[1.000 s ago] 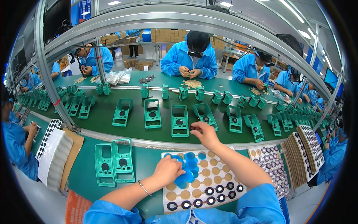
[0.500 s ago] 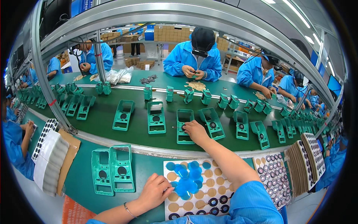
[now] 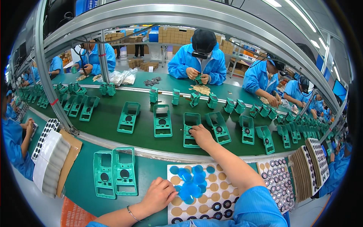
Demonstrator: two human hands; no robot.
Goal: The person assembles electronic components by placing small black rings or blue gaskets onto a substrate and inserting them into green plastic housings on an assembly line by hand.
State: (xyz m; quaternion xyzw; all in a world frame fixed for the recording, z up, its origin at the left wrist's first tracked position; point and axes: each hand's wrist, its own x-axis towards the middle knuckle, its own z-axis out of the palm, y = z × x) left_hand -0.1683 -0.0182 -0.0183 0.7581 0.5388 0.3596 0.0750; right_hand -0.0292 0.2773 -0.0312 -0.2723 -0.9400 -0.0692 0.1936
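Apparently for steadiness, I have the right hand (image 3: 201,136) curled low over a housing (image 3: 187,128) on the belt (image 3: 107,129); the left hand (image 3: 159,193), half-curled, rests by the sheet (image 3: 169,204), perhaps for reach of the blue discs (image 3: 192,184); whether either pinches anything, I cannot tell.

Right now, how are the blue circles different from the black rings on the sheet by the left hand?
The blue circles mostly overlap in a heap, while the black rings lie separately in rows. The black rings are nearer the person than the blue circles. Both are round and lie on the white sheet.
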